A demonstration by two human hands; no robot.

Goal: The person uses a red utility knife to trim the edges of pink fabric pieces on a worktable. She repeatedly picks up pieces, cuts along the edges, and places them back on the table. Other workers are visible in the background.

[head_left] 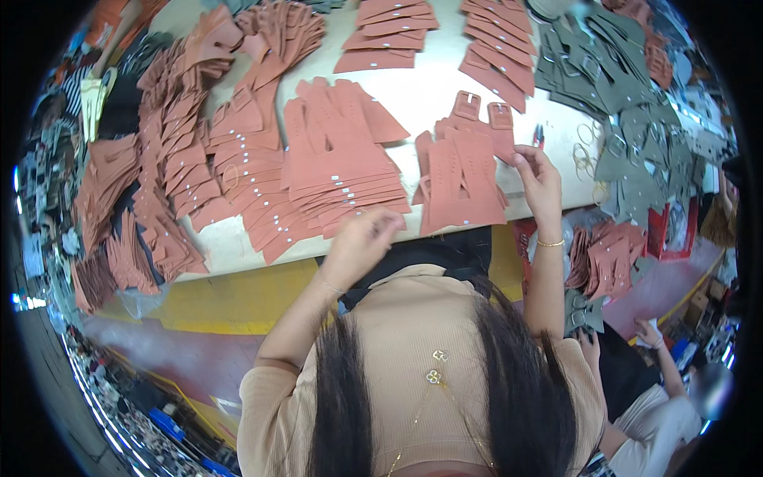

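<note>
My right hand (539, 181) pinches the edge of a salmon-coloured buckled strap piece (502, 137) between thumb and fingertips. That piece lies at the back of a small pile of salmon cut pieces (465, 179), some with rows of punched holes; covered square buckles stick up at its far end. My left hand (367, 237) is at the table's near edge, by the lower corner of a larger fanned stack of salmon strap pieces (338, 163). Its fingers are curled together, and whether anything is between them is hidden.
More salmon stacks (246, 175) cover the table's left side, with others (385, 36) along the back. Dark green buckled pieces (592, 63) lie at right. A pen (539, 135) and thin rings (586, 151) lie beyond my right hand. Another person (648, 405) sits at lower right.
</note>
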